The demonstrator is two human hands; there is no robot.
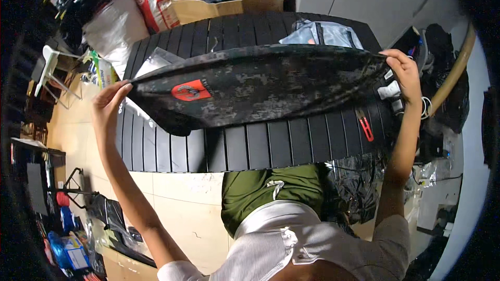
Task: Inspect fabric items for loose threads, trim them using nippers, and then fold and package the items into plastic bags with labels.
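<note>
Camouflage-patterned in dark grey and black, the long fabric cover point(260, 86) is stretched flat between both hands, tapering to a point at the person's left and widening toward the right; a red patch with a dark emblem point(191, 91) sits near its left end. It hangs in the air just above a black ribbed mat point(250, 145), which lies on the pale floor point(177, 203). The left hand point(110, 105) holds the pointed end, its fingers point(121, 89) closed around the edge of the fabric. The right hand point(405, 75) grips the wide end, fingers point(391, 55) curled over the top edge and clamped on it. Beneath the right end, white and red markings show on the mat. A clear plastic bag point(325, 34) lies on the far part of the mat. Beyond that stands a cardboard box point(229, 5) filled with dark items, with a white plastic sack point(112, 23) beside it at the left. A green garment point(260, 192) lies near the person's chest.
</note>
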